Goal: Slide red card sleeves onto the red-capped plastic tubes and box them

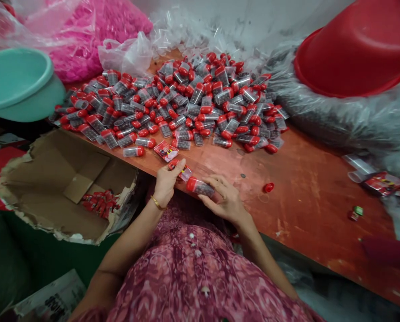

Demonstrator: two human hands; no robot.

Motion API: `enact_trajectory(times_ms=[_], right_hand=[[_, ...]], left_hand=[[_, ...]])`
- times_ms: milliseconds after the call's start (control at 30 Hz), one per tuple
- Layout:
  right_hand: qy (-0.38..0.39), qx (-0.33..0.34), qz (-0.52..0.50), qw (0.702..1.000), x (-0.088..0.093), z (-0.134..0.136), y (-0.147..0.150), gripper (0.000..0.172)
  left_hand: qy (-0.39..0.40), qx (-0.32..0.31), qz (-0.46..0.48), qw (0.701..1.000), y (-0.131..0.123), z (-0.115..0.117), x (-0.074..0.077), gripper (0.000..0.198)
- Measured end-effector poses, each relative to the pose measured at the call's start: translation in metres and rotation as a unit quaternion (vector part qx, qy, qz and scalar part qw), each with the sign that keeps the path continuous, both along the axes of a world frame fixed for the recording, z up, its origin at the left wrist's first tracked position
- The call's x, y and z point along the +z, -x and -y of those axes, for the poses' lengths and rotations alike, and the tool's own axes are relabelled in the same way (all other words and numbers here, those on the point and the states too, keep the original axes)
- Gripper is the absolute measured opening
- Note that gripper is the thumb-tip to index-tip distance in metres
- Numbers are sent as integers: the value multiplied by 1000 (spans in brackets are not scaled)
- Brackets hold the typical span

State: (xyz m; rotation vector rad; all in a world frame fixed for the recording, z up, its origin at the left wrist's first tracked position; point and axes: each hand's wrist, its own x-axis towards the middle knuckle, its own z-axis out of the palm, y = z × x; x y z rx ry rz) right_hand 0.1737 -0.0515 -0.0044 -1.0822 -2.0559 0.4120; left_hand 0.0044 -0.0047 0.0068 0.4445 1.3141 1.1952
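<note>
My left hand (166,182) pinches a small red printed card (185,172) between thumb and fingers at the table's front edge. Just to its right, my right hand (224,197) is closed around a clear tube with a red rounded cap (200,186); dark bits show inside the tube. The capped end points toward the card, and I cannot tell whether the two touch. Another red printed card (166,151) lies flat just beyond my left hand. Behind it spreads a big heap of similar red-capped tubes (200,96).
A torn cardboard box (45,170) with small red packets (101,203) stands below the table, left. A teal basin (18,85), pink-filled bag (95,36) and red bucket (350,53) surround the heap. One loose red cap (268,187) lies on the wooden table (307,210).
</note>
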Motion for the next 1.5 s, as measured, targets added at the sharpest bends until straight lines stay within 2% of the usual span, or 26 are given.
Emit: enact_trajectory(times_ms=[267,467,533,633,767,900,1033,1100,1200,1267,1333,1433,1500], right_hand=[[31,-41,13,999,-8,-4,0,34],[27,-66,-24,997,-12,-4,4,33],[28,-74,-43,996,-14,-4,10,33],[28,-103,-87,990,-16,-4,24,30],[53,-139,-131,980,-19,-5,41,29],[116,-128,-188,967,-21,-9,48,30],[206,-90,-291,930,-21,-11,52,26],[201,-96,-286,932,-19,-9,53,27],[132,-142,-206,959,-16,-5,53,32],[113,-148,-182,966,-16,-4,53,33],[136,-138,-218,956,-18,-5,53,32],[184,-126,-295,929,-22,-7,54,33],[194,-118,-310,923,-22,-7,54,33]], left_hand=[[15,-56,-39,998,-1,6,-1,35],[-39,-108,-1,993,1,13,-2,34],[-27,-114,22,993,-1,15,-4,38],[3,-101,53,993,-6,16,-5,44],[6,-62,80,995,-9,14,-4,46],[-25,-43,117,992,-10,13,-5,46],[-50,-26,122,991,-14,16,-10,45],[-60,-25,108,992,-18,20,-13,45],[-78,-10,63,995,-22,26,-17,44],[-87,0,34,996,-21,28,-17,42],[-88,-7,39,995,-18,26,-14,41],[-73,-53,108,990,-9,18,-7,44],[-67,-67,132,987,-6,13,-3,42]])
